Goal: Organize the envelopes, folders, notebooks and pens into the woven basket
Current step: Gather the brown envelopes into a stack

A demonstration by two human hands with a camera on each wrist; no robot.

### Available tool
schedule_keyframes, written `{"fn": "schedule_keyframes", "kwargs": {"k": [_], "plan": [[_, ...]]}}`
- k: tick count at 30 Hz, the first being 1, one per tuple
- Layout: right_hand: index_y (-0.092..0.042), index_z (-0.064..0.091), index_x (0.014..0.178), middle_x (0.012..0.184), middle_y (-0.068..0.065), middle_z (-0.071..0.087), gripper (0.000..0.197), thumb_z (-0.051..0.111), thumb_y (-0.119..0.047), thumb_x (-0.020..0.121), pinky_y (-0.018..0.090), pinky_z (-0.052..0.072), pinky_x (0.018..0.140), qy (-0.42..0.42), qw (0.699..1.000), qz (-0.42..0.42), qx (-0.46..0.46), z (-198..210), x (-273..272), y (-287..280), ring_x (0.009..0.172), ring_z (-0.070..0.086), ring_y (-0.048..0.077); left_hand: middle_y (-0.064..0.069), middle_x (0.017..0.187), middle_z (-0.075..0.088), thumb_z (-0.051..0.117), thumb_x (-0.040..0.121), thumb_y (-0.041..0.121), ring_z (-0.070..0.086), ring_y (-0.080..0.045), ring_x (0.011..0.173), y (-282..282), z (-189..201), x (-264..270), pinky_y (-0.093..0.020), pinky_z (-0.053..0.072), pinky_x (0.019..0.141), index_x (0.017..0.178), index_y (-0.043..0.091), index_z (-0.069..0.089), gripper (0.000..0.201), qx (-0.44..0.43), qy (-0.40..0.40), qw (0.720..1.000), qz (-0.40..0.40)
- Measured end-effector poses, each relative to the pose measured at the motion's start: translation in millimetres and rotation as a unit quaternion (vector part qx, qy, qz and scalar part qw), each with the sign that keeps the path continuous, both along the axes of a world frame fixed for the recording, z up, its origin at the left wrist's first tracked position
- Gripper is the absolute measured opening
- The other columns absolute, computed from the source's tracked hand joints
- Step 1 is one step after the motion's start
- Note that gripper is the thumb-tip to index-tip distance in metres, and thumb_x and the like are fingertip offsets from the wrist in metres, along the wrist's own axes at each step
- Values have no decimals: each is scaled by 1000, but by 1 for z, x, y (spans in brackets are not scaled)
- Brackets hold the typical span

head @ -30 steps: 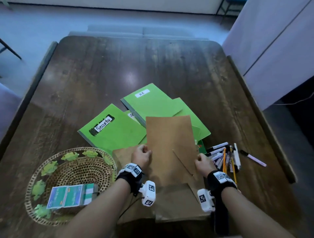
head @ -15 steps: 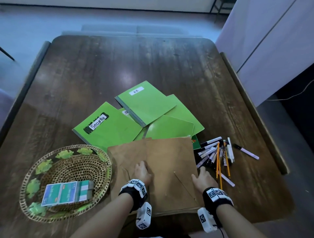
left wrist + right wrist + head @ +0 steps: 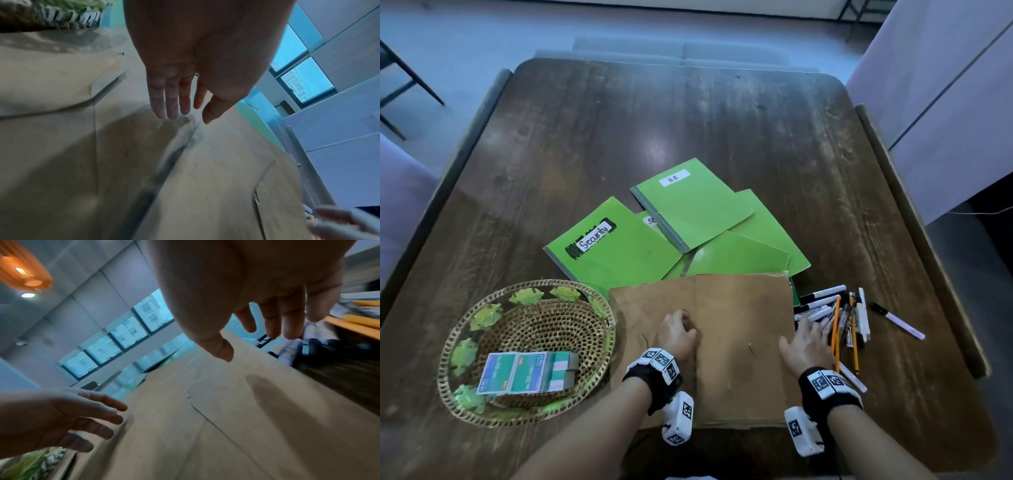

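Brown paper envelopes (image 3: 736, 329) lie stacked flat at the table's near edge. My left hand (image 3: 677, 331) hovers over their left part with fingers straight, fingertips (image 3: 164, 112) just above the paper (image 3: 102, 146). My right hand (image 3: 806, 342) is at the stack's right edge, fingers (image 3: 273, 324) spread and relaxed above the envelope (image 3: 205, 418). Neither hand holds anything. Green folders and notebooks (image 3: 688, 219) fan out behind the envelopes. A pile of pens and pencils (image 3: 839, 315) lies to the right. The woven basket (image 3: 527, 349) sits at the left.
The basket holds a green and white card box (image 3: 527, 371). One loose marker (image 3: 897, 320) lies apart at the right. The dark wooden table (image 3: 688, 120) has raised side rails. A white cabinet (image 3: 945, 102) stands at the right.
The top envelope, held up off the stack a second ago, now lies flat on the others. Both hands have let go and opened above the stack.
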State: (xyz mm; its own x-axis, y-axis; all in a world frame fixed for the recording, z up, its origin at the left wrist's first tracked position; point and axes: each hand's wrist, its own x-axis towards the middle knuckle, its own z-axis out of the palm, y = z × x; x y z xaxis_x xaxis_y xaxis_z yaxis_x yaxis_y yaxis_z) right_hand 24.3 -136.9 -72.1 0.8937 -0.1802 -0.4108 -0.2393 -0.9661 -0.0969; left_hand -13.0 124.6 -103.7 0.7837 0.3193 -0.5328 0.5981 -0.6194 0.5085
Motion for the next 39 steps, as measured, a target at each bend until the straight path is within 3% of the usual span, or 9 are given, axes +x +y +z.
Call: {"fn": "schedule_keyframes", "kwargs": {"k": [4, 10, 14, 17, 24, 30, 34, 37, 39], "plan": [[-16, 42, 140, 134, 9, 47, 54, 56, -36, 92, 39, 42, 101, -79, 992, 90, 49, 18, 31, 53, 120, 49, 24, -9, 131, 49, 59, 91, 22, 47, -28, 121, 31, 12, 20, -39, 41, 101, 128, 17, 53, 38, 127, -28, 991, -34], [-19, 56, 120, 112, -4, 57, 25, 53, -27, 97, 37, 51, 93, 17, 950, 190, 247, 20, 47, 141, 106, 59, 16, -10, 142, 46, 64, 91, 21, 44, -26, 131, 71, 15, 61, -41, 37, 110, 143, 16, 41, 57, 180, -4, 979, -99], [-23, 53, 130, 129, -7, 54, 32, 52, -26, 98, 37, 47, 102, 42, 938, 230, 255, 16, 54, 173, 115, 55, 12, -11, 134, 54, 59, 93, 20, 50, -30, 125, 79, 16, 85, -44, 38, 107, 138, 15, 45, 48, 202, 56, 964, -165], [-27, 47, 137, 139, -7, 49, 40, 52, -22, 98, 40, 45, 104, 61, 939, 244, 235, 12, 70, 183, 120, 53, 14, -8, 120, 64, 56, 92, 18, 59, -29, 112, 85, 19, 101, -43, 46, 101, 116, 17, 63, 25, 200, 92, 954, -204], [-27, 31, 151, 150, 1, 34, 57, 53, -24, 99, 43, 48, 101, 70, 947, 230, 212, 8, 118, 200, 118, 56, 26, -5, 114, 60, 54, 97, 16, 57, -24, 106, 95, 34, 149, -42, 44, 99, 111, 16, 60, 16, 147, -15, 968, -203], [-17, 31, 150, 146, 12, 35, 58, 57, -25, 98, 42, 44, 101, 3, 962, 142, 233, 12, 170, 226, 122, 53, 31, -2, 112, 61, 52, 93, 15, 54, -23, 109, 112, 45, 195, -46, 37, 104, 109, 19, 58, 17, 199, -120, 958, -166], [-8, 52, 123, 124, 14, 52, 25, 51, -18, 100, 31, 40, 86, -43, 959, 117, 256, 14, 205, 238, 107, 54, 28, -6, 128, 56, 56, 93, 25, 47, -28, 126, 133, 47, 214, -60, 19, 116, 119, 22, 59, 26, 259, -166, 943, -126], [-5, 53, 118, 122, 15, 53, 19, 48, -14, 101, 29, 37, 82, -53, 956, 71, 280, 17, 231, 243, 96, 49, 23, -13, 155, 30, 65, 89, 42, 23, -32, 147, 155, 44, 217, -61, 9, 117, 145, 23, 38, 65, 253, -157, 955, -20], [-4, 52, 119, 124, 16, 52, 21, 47, -13, 101, 31, 39, 87, -59, 953, 45, 293, 19, 246, 244, 103, 53, 28, -18, 160, 18, 70, 87, 43, 18, -36, 149, 167, 42, 213, -56, 16, 118, 155, 20, 18, 89, 171, -140, 971, 86]]}}
